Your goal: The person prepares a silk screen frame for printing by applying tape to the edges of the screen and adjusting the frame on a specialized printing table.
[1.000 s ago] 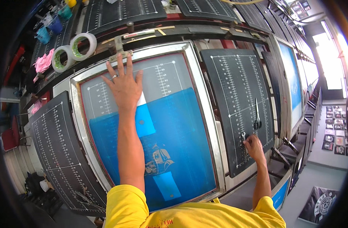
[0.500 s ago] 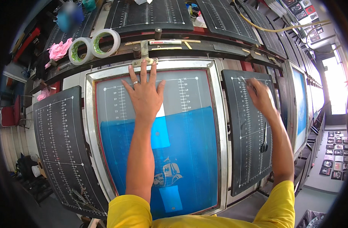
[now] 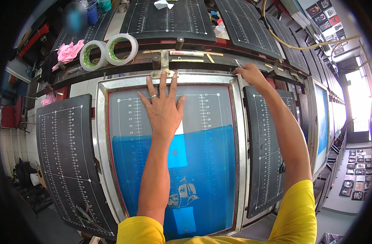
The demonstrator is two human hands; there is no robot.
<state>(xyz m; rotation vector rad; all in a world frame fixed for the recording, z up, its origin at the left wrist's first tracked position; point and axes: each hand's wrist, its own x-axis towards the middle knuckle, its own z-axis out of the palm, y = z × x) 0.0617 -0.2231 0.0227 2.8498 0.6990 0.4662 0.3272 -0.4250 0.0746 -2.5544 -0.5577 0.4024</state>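
Observation:
My left hand [image 3: 164,110] lies with fingers spread over the top of a silkscreen frame [image 3: 241,134], its fingertips on the metal rim by a brass-coloured bracket [image 3: 164,61]. Blue emulsion [image 3: 210,162] coats the lower part of the mesh, with a scooter design [image 3: 184,193] in it. Two light paper strips [image 3: 177,156] show through. My right hand [image 3: 251,75] is closed around a small silver wrench [image 3: 237,63], whose end sticks up past the fingers. It hovers near the frame's upper right corner, by the dark rail [image 3: 218,65].
Black printing boards with ruled marks stand left [image 3: 66,158] and right [image 3: 267,134] of the frame. On the rail lie two tape rolls [image 3: 121,49], a marker [image 3: 186,53] and thin wooden sticks. Pink cloth [image 3: 68,53] sits at the rail's left. Scissors on the right board are mostly hidden by my forearm.
My right hand has moved up and left with the wrench, from above the right board to the rail by the frame's corner. My left hand stays on the frame; the view has shifted slightly.

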